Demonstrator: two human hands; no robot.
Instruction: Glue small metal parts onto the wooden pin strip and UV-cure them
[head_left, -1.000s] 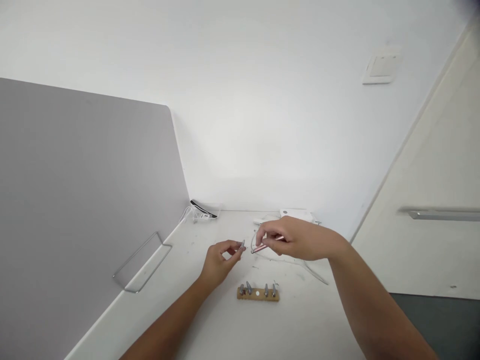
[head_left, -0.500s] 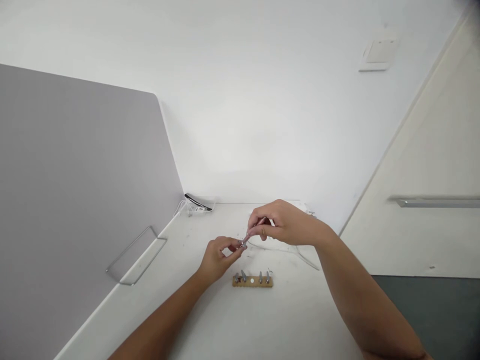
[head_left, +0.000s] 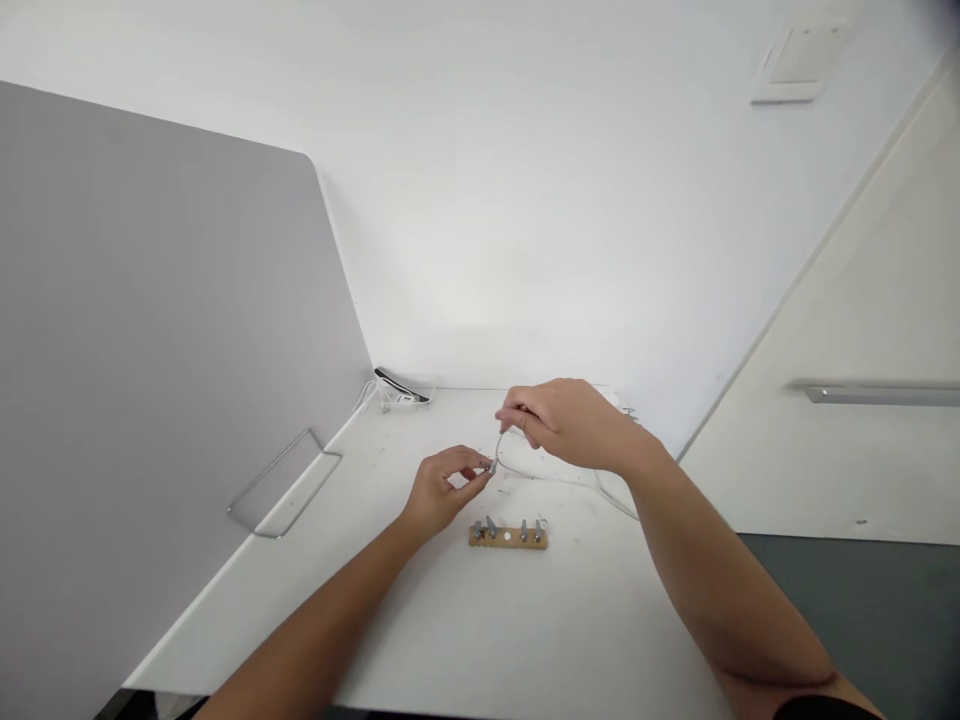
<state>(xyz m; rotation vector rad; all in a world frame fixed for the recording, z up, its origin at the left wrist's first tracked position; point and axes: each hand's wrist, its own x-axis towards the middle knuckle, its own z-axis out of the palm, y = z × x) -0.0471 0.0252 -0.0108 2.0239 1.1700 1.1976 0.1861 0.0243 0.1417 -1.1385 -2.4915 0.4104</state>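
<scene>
My left hand [head_left: 448,487] pinches a small silvery-grey piece [head_left: 492,467] between thumb and fingertips; it is too small to name. Above and to the right, my right hand [head_left: 559,420] is closed, its fingertips pinching what looks like a thin white cable [head_left: 555,480]. From those fingertips the cable curves down past the grey piece, then trails right across the table. Whether cable and grey piece are joined I cannot tell. Below the hands lies a brown strip [head_left: 499,538] with several grey tapered pieces [head_left: 524,531] standing on it and a white round spot in its middle.
The white table [head_left: 465,620] meets a wall at the back. A grey panel [head_left: 165,350] with a wire frame [head_left: 289,485] borders the left. A black-and-white item [head_left: 403,387] with cords sits in the back left corner. A pale drawer front with a metal handle [head_left: 885,396] stands right.
My right hand has lifted away from my left fingertips, and a stretch of white cable now shows between them. My left hand keeps its pinch. The camera view has shifted slightly.
</scene>
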